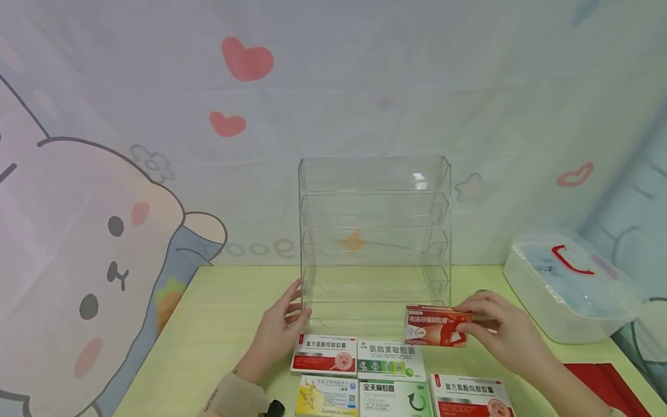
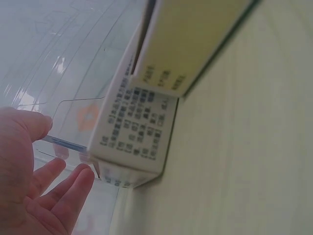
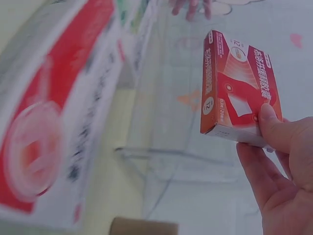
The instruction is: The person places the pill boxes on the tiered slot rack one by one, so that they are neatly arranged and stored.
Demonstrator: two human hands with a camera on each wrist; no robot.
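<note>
A clear tiered acrylic rack point(image 1: 375, 284) stands upright at the back of the table. My left hand point(image 1: 278, 330) holds its lower left side edge, the thumb in front and the fingers along the side. In the left wrist view the thumb point(image 2: 41, 125) lies by the clear panel's edge. My right hand point(image 1: 492, 330) pinches the right end of a red medicine box point(image 1: 435, 326), which is in front of the rack's lower right part. The right wrist view shows this medicine box point(image 3: 239, 88) between thumb and fingers, apart from the rack's panels.
Before the rack lie two red-and-white medicine boxes point(image 1: 324, 362) point(image 1: 471, 397), a green-and-white one point(image 1: 391, 366), a yellow one point(image 1: 327, 399) and a Tall Gastrodia capsule box point(image 1: 393, 399). A lidded plastic bin point(image 1: 568, 289) stands right, with a red item point(image 1: 607, 385) nearer.
</note>
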